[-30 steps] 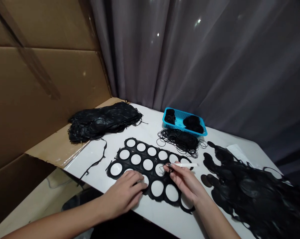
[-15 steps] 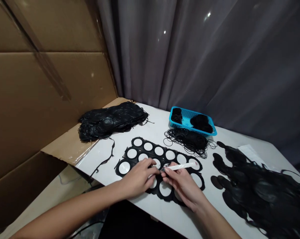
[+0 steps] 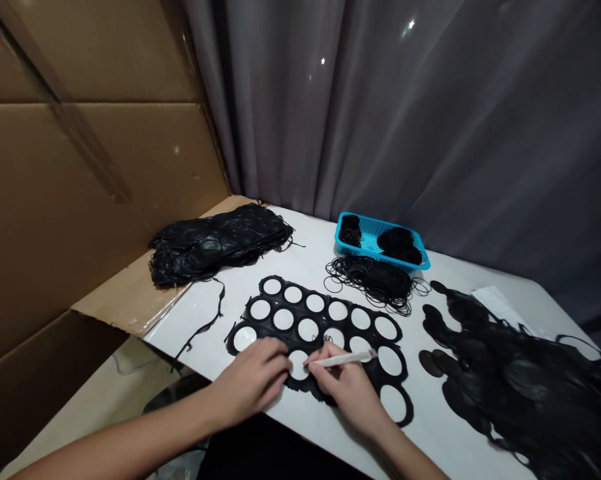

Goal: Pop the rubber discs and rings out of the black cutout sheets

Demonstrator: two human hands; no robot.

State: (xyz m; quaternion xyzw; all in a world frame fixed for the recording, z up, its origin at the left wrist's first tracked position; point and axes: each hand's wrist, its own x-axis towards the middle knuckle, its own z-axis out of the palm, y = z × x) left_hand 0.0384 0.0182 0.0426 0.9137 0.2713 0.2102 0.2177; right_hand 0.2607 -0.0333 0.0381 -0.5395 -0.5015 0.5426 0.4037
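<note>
Black sheet [image 3: 324, 322]: flat on the white table [image 3: 290, 263], directly in front of the person, its near edge under both hands; round openings run through it in rows.
Long axis: crosswise to the person, slanting so the right end lies closer than the left.
Left hand [image 3: 258, 373]: fingers bent and resting on the near side, left of the middle; whether they pinch the rubbery edge, I cannot tell.
Right hand [image 3: 348, 390]: closed around a white pen-like tool [image 3: 345, 359], over the near side, right of the left hand.
Nearest opening: just ahead of the left fingertips, with the tool's working end at its right rim; both hands are about equally near.
Thin loops [image 3: 323, 340]: beside the right fingers, seemingly hung there, though blur hides how.
</note>
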